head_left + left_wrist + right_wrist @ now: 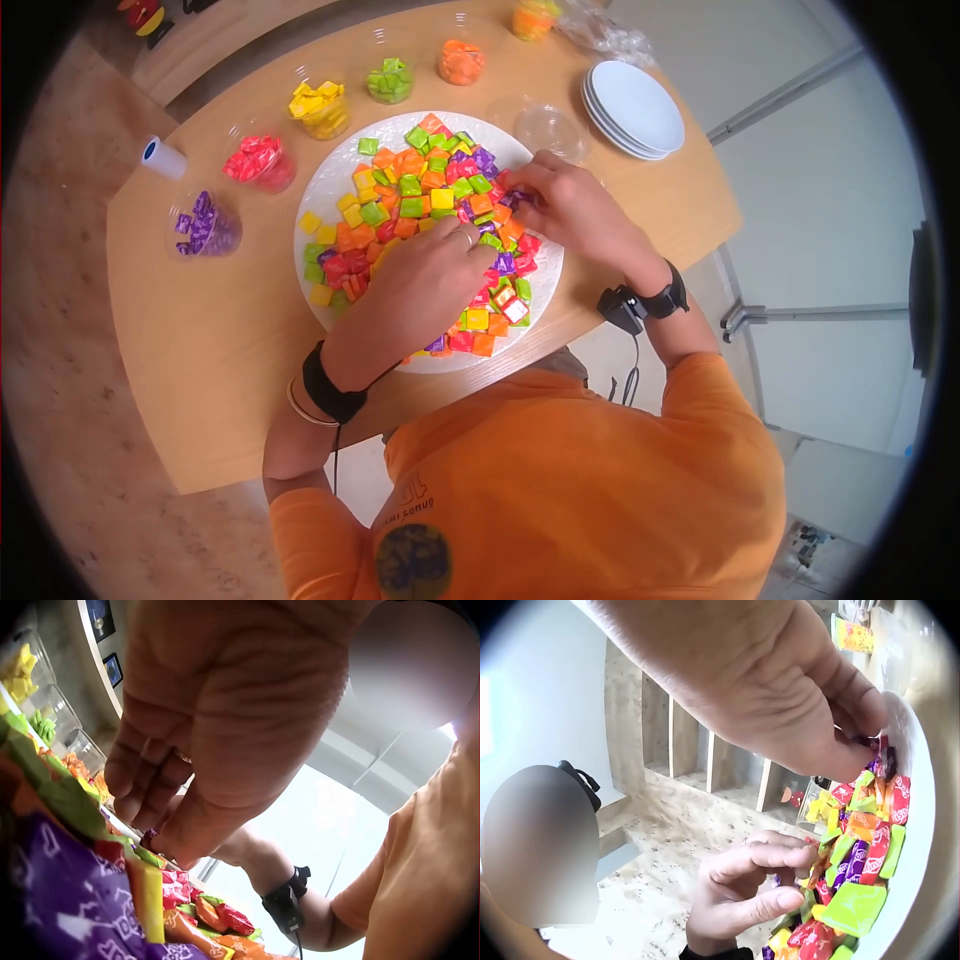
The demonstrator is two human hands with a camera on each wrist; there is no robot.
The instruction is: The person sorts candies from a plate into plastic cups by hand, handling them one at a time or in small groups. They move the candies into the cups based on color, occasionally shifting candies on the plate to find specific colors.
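Observation:
A white plate (318, 208) holds a spread pile of wrapped square candies in green, yellow, orange, red and purple. Over its middle, the left hand (425, 280) bends its fingers round a small purple candy (149, 840), partly hidden by the fingertips; a bit of purple also shows behind its thumb in the right wrist view. At the plate's right edge the right hand (575, 210) has its thumb and fingers on a purple candy (887, 763), pinching it among others on the pile. Fingertips hide part of that candy.
Clear cups of purple (208, 228), red (260, 162), yellow (320, 108), green (390, 80) and orange candies (462, 62) curve behind the plate. An empty clear container (552, 132) and stacked white dishes (637, 108) stand right; a white cylinder (164, 158) is left.

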